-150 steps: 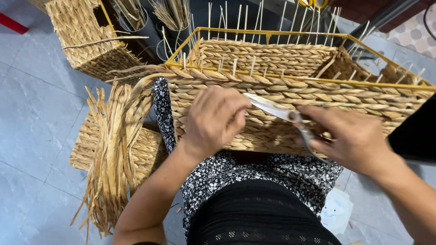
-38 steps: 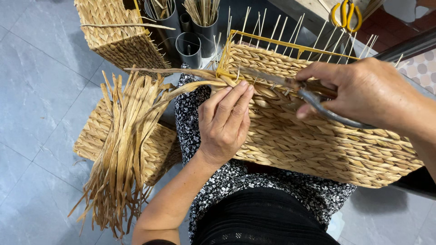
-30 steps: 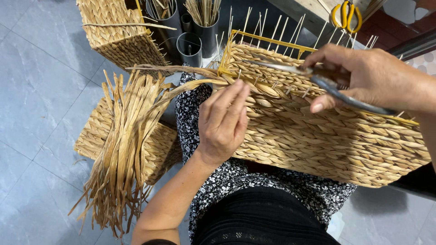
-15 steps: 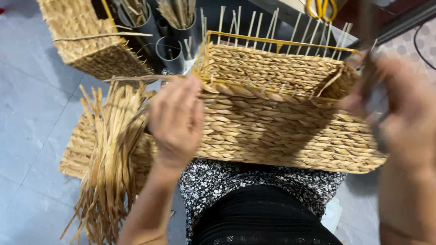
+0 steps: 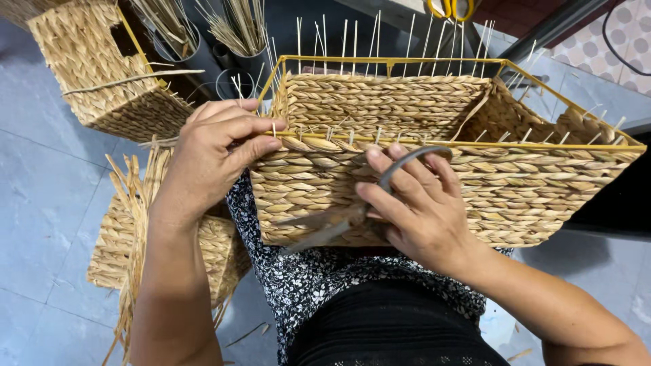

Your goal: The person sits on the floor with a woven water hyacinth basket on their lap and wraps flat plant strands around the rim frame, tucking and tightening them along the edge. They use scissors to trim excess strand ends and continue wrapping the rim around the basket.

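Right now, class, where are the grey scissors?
In the head view, the grey scissors are in the right hand, against the near wall of the woven basket on the lap.

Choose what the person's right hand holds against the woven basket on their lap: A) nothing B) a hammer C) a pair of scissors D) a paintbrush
C: the right hand has its fingers through the grey handle of the scissors, blades lying against the front of the basket.

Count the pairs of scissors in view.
2: grey scissors in the right hand against the woven basket, and yellow-handled scissors at the top edge. Others may be hidden.
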